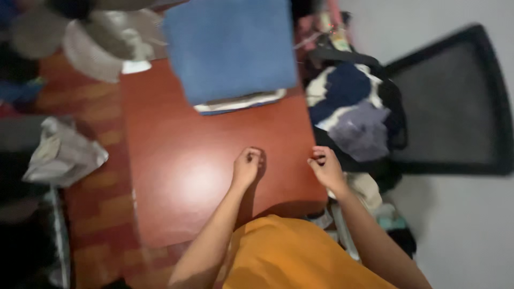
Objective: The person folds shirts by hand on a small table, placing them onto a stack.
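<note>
Curled hands (246, 166) (325, 167) on table (176, 176); folded towels (230, 48) beyond.

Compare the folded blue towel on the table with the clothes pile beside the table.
The folded blue towel is one colour, flat and squared; the clothes pile mixes navy, white and grey, loose and crumpled. The towel lies on the red-brown table; the pile sits off its edge. Both are fabric.

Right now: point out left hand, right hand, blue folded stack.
left hand (247, 166), head view, on the back of the curled fist.
right hand (324, 167), head view, on the back of the hand.
blue folded stack (230, 48), head view, middle of the top blue cloth.
</note>
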